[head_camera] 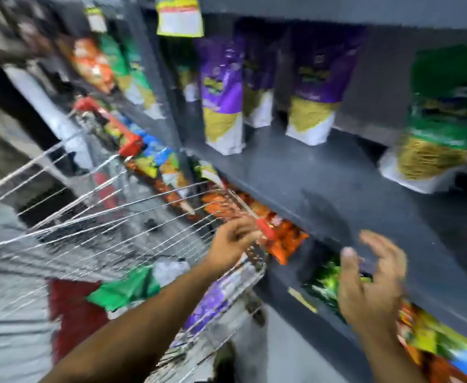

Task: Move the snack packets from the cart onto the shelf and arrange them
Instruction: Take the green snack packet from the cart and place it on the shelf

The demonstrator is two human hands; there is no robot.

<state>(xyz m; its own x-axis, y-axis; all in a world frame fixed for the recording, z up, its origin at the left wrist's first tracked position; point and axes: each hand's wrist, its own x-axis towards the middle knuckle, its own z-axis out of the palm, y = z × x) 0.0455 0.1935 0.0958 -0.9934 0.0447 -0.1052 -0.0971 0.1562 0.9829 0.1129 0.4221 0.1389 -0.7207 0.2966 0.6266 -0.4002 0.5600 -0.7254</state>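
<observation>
- My left hand (233,241) curls near the cart (94,217) rim; I can't tell whether it grips.
- Right hand (370,283) open, empty.
- I'd reach for the green packet (121,291) and stand it beside the purple ones (222,98) on the shelf (323,172).

Both arms reach forward from the bottom edge, bare to the elbow. The left hand (233,240) is extended farther, its back turned up, wrist bent slightly down, fingers curled loosely together with the tips blurred; whether they grip anything cannot be told. The right hand (370,283) is raised nearer the camera, palm facing left and inward, fingers spread and arched like a claw, thumb upright and apart from them, holding nothing. The two hands are well apart.
</observation>
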